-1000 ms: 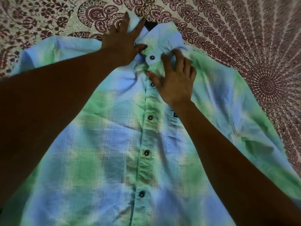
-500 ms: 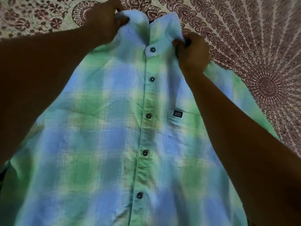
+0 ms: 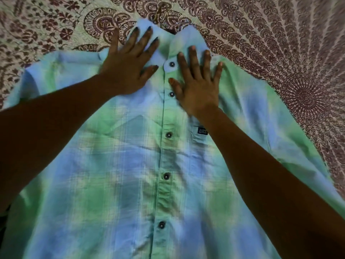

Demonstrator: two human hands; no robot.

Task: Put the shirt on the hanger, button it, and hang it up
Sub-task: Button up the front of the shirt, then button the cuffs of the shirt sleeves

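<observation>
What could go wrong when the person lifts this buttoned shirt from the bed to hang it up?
Only the hook of the hanger shows; its arms are hidden under the shirt, so a badly seated shoulder could slip off on lifting.
The thin hook lies on the bedspread and might catch the cloth.
The left hand and right hand press flat on the collar, which may crease.

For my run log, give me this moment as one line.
shirt: buttoned, on bedspread | left hand: flat on collar | right hand: flat on shirt front | hanger hook: above collar
</observation>
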